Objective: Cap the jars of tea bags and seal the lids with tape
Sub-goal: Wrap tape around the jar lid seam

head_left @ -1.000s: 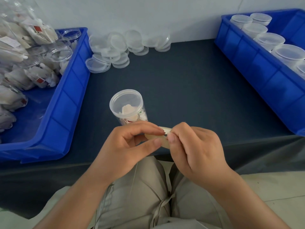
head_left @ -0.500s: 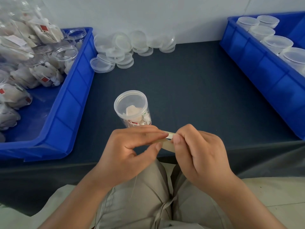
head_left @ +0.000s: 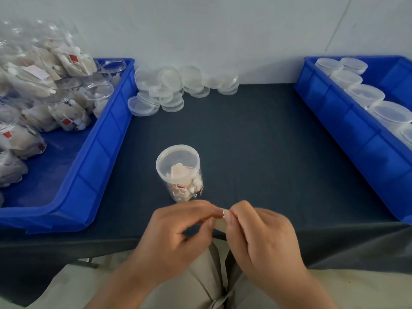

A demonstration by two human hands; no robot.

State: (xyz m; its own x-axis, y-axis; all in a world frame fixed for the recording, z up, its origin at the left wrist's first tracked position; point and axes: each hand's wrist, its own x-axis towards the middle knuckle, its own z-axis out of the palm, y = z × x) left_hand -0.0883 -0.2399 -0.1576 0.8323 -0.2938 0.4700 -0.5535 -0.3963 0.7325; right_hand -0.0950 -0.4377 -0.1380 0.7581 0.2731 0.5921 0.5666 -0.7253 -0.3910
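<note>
A clear jar of tea bags [head_left: 181, 175] stands upright on the dark table, its translucent lid on top. Just in front of it, over the table's near edge, my left hand [head_left: 176, 237] and my right hand [head_left: 260, 237] meet. Between their fingertips they pinch a small piece of pale tape [head_left: 220, 220], mostly hidden by the fingers. Neither hand touches the jar.
A blue bin [head_left: 104, 139] at the left holds several open jars of tea bags. Loose clear lids [head_left: 178, 90] are piled at the back by the wall. A second blue bin [head_left: 347, 130] at the right holds several capped jars.
The view has shifted slightly. Both hands stay together on the tape in front of the jar, with the left fingers working at it; the jar has not moved.
</note>
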